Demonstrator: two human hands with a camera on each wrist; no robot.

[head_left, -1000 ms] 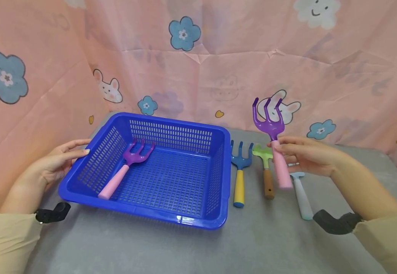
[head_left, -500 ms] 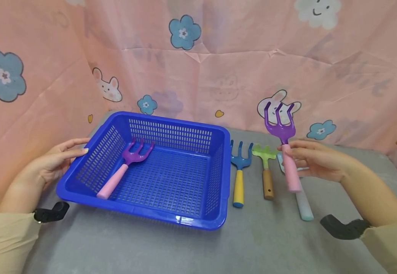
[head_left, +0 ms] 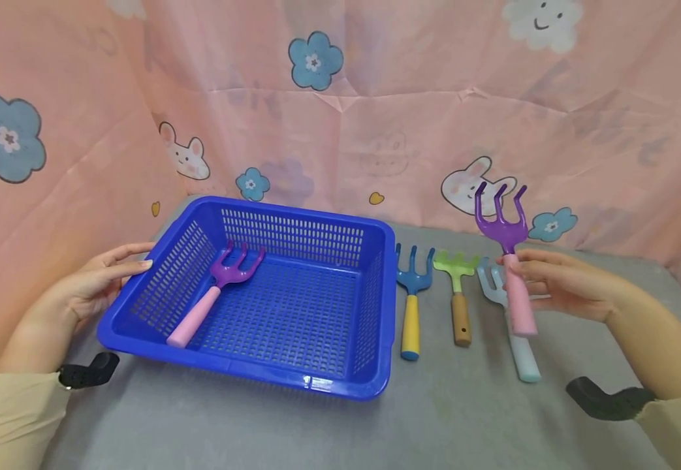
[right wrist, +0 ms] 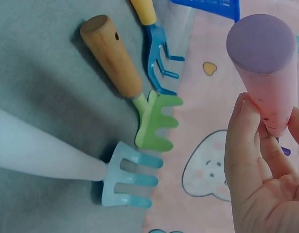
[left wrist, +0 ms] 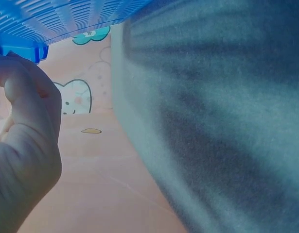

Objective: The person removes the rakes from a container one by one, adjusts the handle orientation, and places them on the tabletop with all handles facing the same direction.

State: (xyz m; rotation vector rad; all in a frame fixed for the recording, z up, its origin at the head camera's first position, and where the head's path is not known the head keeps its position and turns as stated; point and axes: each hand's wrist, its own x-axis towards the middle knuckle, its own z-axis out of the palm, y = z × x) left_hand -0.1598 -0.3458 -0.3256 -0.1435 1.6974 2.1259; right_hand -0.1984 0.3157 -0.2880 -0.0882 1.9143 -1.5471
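My right hand [head_left: 575, 282] pinches the pink handle of a purple three-pronged hand rake [head_left: 501, 230], held upright above the table with its prongs up. In the right wrist view the pink handle's end [right wrist: 261, 44] faces the camera, between thumb and fingers. A light blue hand fork [head_left: 522, 356] lies below, partly covered by the raised rake. At the left, my left hand [head_left: 96, 281] holds the left rim of a blue plastic basket [head_left: 240, 367]; the left wrist view shows the fingers [left wrist: 30, 82] bent at that rim. Inside the basket lies another purple rake [head_left: 196, 316] with a pink handle.
Right of the basket, a blue rake with a yellow handle [head_left: 411, 326] lies on the grey table [head_left: 246, 424]. Beside it is a small green rake with a wooden handle [head_left: 460, 316]. A pink patterned cloth [head_left: 340, 150] hangs behind and along the sides.
My right hand has moved right and slightly down with the purple rake, from over the green rake to over the light blue fork. The left hand and basket have stayed nearly still.
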